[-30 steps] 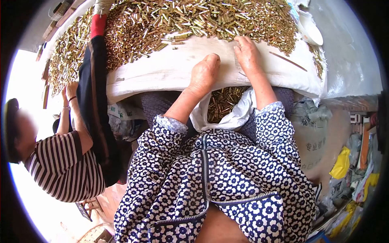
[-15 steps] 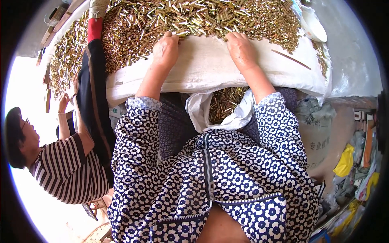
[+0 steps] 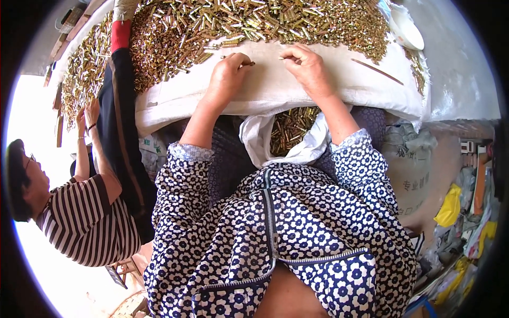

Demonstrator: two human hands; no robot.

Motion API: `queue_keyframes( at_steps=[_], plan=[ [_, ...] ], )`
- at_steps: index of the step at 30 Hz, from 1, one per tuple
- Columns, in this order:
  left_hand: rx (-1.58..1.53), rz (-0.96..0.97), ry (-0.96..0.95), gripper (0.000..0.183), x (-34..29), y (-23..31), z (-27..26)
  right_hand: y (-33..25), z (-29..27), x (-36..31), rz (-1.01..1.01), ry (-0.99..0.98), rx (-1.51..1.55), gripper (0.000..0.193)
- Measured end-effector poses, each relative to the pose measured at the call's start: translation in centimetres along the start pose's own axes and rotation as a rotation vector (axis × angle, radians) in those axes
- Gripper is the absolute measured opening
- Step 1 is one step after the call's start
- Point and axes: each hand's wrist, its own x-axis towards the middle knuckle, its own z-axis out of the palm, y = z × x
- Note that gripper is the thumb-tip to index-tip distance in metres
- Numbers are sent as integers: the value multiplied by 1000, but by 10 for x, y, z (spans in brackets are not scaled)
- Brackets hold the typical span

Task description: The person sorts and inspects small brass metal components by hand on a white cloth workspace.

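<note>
A wide heap of small brass-coloured metal tubes and nut-like pieces [image 3: 254, 24] covers the far part of a white cloth surface [image 3: 281, 87]. My left hand [image 3: 229, 78] is over the bare cloth just short of the heap, its fingers pinched on a small dark-brown metal piece [image 3: 251, 63]. To its right, my right hand [image 3: 308, 70] is also closed, thumb against forefinger. A tiny pale bit shows at those fingertips, too small to name. Between my legs hangs an opened white bag [image 3: 257, 140] holding more brass-coloured tubes [image 3: 290, 130].
A thin brown stick [image 3: 377, 71] lies on the cloth at right, below a white bowl [image 3: 405, 29]. At left sits a person in a striped shirt [image 3: 93, 217], hands at the heap. A dark, red-cuffed sleeve-like length [image 3: 121, 37] reaches across the heap's left part. Plastic bags [image 3: 449, 206] lie right.
Both my hands have drawn back from the heap's edge toward me and closer together, fingers now pinched. The other person's hands have come together at the heap's left edge.
</note>
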Motion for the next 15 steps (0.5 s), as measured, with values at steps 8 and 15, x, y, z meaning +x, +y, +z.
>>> queue_keyframes(
  at_steps=[8, 15],
  plan=[
    [-528, -169, -106, 11, -21, 21, -2, -19, 13, -17, 186, -134, 491, 18],
    [-747, -224, -122, 9, -29, 22, -1, -24, 12, -25, 234, -162, 542, 13]
  ],
)
